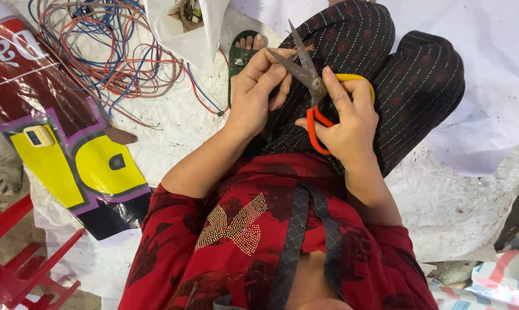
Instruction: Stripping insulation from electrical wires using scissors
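**Lighting/quality check: head cam**

Bright, even, diffuse light, daylight-like, no single clear source. Shadows soft and short, mostly under the forearms and along the white sheet. The sheet's top right runs near blown out; mild sheen on the glossy printed banner. Centre is sharp, scissors crisp. Wide-angle stretch at the edges; red plastic chair bottom left slightly soft.

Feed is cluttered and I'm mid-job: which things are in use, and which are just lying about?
In use:
right hand
scissors, open-bladed
left hand, fingers at the blades

Lying about:
tangled wires
printed banner
red plastic chair
white sheet
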